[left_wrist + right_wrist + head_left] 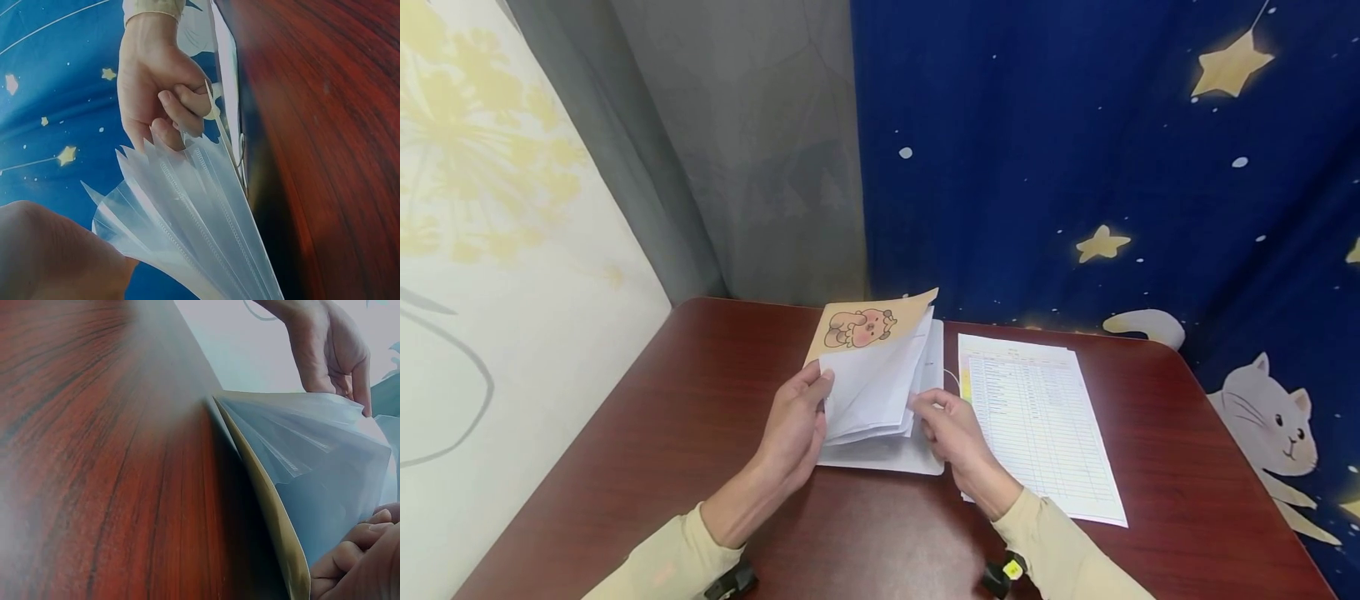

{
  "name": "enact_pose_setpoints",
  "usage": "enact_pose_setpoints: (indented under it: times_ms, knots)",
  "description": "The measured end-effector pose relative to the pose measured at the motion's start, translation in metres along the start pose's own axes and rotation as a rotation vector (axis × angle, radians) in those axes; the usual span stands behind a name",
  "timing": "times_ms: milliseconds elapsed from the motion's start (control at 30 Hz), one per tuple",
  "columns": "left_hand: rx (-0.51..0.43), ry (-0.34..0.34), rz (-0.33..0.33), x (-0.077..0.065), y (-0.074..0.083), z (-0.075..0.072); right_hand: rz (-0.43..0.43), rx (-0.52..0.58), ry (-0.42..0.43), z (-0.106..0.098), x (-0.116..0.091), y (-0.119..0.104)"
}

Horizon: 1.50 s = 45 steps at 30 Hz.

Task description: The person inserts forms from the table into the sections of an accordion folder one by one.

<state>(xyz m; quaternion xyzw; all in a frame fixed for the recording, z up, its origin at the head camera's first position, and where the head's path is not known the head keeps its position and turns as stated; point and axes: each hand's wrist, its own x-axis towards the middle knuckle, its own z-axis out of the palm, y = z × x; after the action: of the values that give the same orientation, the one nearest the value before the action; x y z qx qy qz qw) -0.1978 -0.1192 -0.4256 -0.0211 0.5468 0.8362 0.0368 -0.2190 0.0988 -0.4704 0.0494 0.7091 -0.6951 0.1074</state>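
A document folder point(868, 387) with clear, pleated pockets lies fanned partway on the table. Its tan cover point(913, 312) bears a pink cartoon animal and is lifted back. On the folder's left side, my left hand point(793, 412) grips the cover and front pockets, thumb on top. My right hand point(951, 425) has its fingers curled at the opposite edge, pinching a pocket. From the left wrist, the pockets point(194, 206) spread below the curled right fingers point(181, 115). The right wrist view shows the tan outer cover point(265, 494) along the folder's lower side.
Right of the folder lies a stack of printed table sheets point(1037, 425), partly under the right forearm. A thin white cord loop point(952, 377) sticks out between them. The dark red table point(700, 417) meets a blue star curtain point(1037, 167) behind and a white wall point(512, 333) at left.
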Motion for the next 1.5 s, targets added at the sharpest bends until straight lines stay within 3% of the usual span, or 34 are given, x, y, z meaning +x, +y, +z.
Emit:
enact_pose_setpoints:
  times_ms: [233, 433, 767, 967, 1100, 1300, 1500]
  knots:
    - [0.003, 0.005, -0.006, 0.0, 0.001, -0.001, -0.037, 0.063, -0.037, -0.012, -0.008, 0.0]
    - [0.004, 0.002, -0.007, -0.001, -0.001, -0.002, -0.073, -0.001, -0.047, -0.028, -0.017, 0.002]
    - [-0.001, 0.008, -0.003, 0.0, -0.001, -0.001, -0.17, -0.287, -0.007, -0.06, -0.04, 0.001]
    - [0.003, 0.001, 0.003, 0.0, 0.0, -0.001, -0.164, -0.647, -0.007, -0.078, -0.056, -0.001]
    - [0.006, 0.003, 0.004, -0.001, 0.0, -0.001, -0.152, -0.844, 0.036, -0.088, -0.067, 0.002]
    - [0.001, -0.007, 0.0, 0.0, 0.001, -0.001, -0.219, -0.998, 0.129, -0.101, -0.078, 0.008]
    - [-0.001, -0.006, -0.017, 0.0, 0.0, -0.002, -0.179, -1.055, 0.15, -0.116, -0.086, 0.013]
